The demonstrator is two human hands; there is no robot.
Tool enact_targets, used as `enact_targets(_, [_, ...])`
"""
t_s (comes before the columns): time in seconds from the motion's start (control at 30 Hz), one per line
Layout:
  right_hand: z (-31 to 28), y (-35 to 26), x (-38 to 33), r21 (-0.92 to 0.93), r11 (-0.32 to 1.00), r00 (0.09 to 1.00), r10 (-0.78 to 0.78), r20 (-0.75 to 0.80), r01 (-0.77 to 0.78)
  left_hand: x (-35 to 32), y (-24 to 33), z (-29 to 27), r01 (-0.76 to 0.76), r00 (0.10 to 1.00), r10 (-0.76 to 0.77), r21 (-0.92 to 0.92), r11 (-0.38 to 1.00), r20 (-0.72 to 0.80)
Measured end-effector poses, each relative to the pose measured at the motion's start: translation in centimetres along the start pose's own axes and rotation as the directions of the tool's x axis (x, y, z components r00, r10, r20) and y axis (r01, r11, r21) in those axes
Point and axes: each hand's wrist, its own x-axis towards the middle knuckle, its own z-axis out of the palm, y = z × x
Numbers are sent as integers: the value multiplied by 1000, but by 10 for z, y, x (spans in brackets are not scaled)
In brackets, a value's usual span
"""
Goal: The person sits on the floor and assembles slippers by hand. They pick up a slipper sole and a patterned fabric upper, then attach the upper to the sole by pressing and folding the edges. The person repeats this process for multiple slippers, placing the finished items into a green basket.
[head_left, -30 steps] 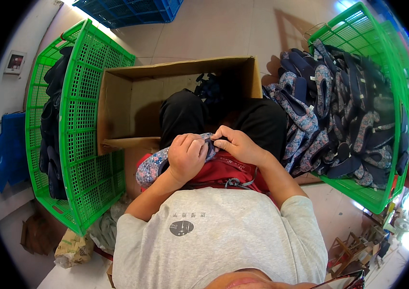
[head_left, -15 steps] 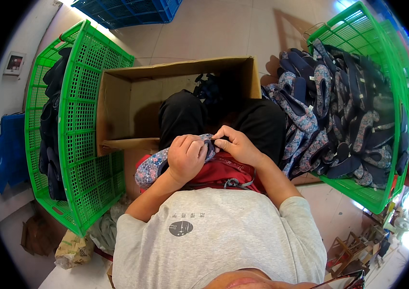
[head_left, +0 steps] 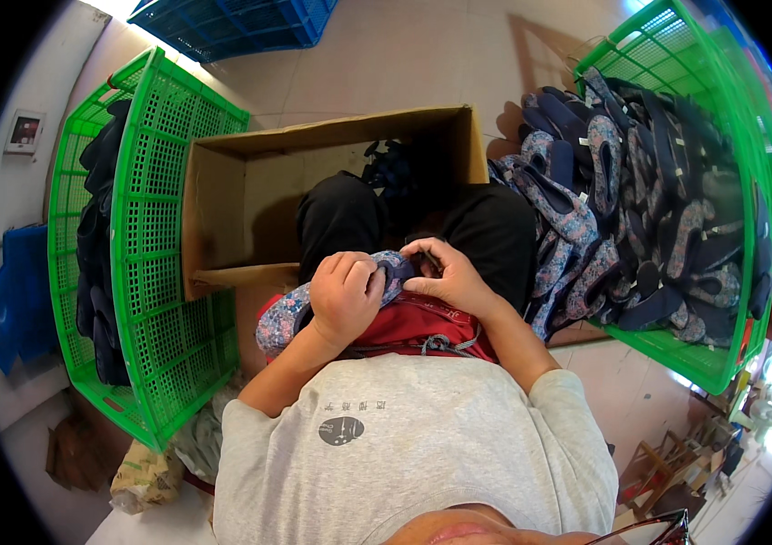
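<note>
A floral fabric slipper (head_left: 278, 324) with a dark blue lining lies across my lap, over a red cloth (head_left: 422, 322). My left hand (head_left: 346, 292) is closed around the slipper, its fingers curled over the upper. At the slipper's right end my right hand (head_left: 455, 278) is bent, thumb and fingers curled toward each other. Something small and dark shows between those fingers, too hidden to name. Part of the slipper's opening is covered by my hands.
A cardboard box (head_left: 213, 213) stands around my knees, dark straps inside. To the right, floral slippers (head_left: 604, 168) heap up in and beside a green crate (head_left: 722, 377). Another green crate (head_left: 142, 272) at the left holds dark slippers (head_left: 99, 272). A blue crate (head_left: 236, 32) stands beyond.
My right hand has opened its pinch a little and shifted slightly right of the slipper's edge. My left hand keeps its hold on the slipper.
</note>
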Motion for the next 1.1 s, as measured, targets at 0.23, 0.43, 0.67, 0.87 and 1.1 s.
enact_targets(0.23, [9, 3, 4, -125, 991, 998, -60, -23, 56, -1, -1, 1, 13, 1000, -14, 20, 1000, 24])
enact_targets(0.43, [4, 0, 4, -192, 966, 980, -189, -57, 175, 1, 2, 1, 43, 999, -43, 29, 999, 28])
enact_targets(0.67, [-8, -15, 0, -87, 996, 998, -6, -68, 0, 11, 11, -13, 136, 932, -135, 22, 990, 337])
enact_targets(0.87, [-13, -6, 3, 35, 999, 998, -39, -41, 41, 35, 4, -30, 185, 735, -111, -41, 982, 669])
enact_targets(1.1, [-17, -28, 1, -18, 998, 995, -61, -73, 60, 78, -42, -12, 347, 348, 228, -351, 870, 909])
